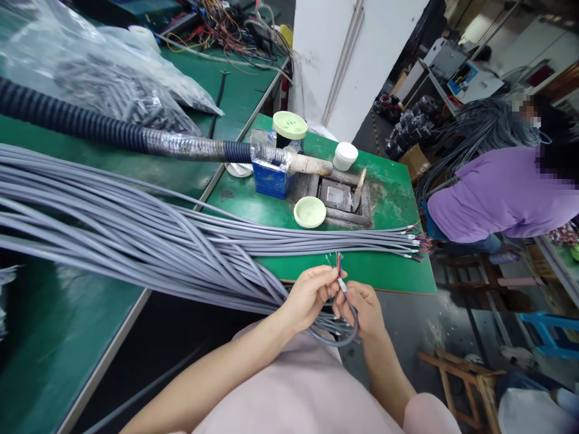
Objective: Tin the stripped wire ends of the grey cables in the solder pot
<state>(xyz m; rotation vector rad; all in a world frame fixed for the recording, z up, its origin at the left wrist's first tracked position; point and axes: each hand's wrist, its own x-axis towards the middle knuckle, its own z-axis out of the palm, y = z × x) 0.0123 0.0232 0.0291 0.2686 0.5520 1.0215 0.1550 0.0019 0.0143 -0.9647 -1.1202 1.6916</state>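
Observation:
My left hand (312, 292) pinches the thin coloured wires (338, 263) fanning out of one grey cable's end. Just to its right, my right hand (362, 304) is closed on the same grey cable (350, 334), below a white sleeve (342, 286). The cable curves down in a loop beneath both hands. Behind them a thick bundle of grey cables (217, 235) runs from the left across the green table (384, 271). The ends of several bundled cables, with white sleeves and bared red and dark wires (423, 243), lie near the table's right edge.
A square metal pot (335, 194) with a scraper (359, 188) is set in the table. Around it are a pale green dish (310, 211), a white tub (345, 155), a blue box (271, 179) and a ribbed hose (113, 132). A person in purple (502, 190) sits at the right.

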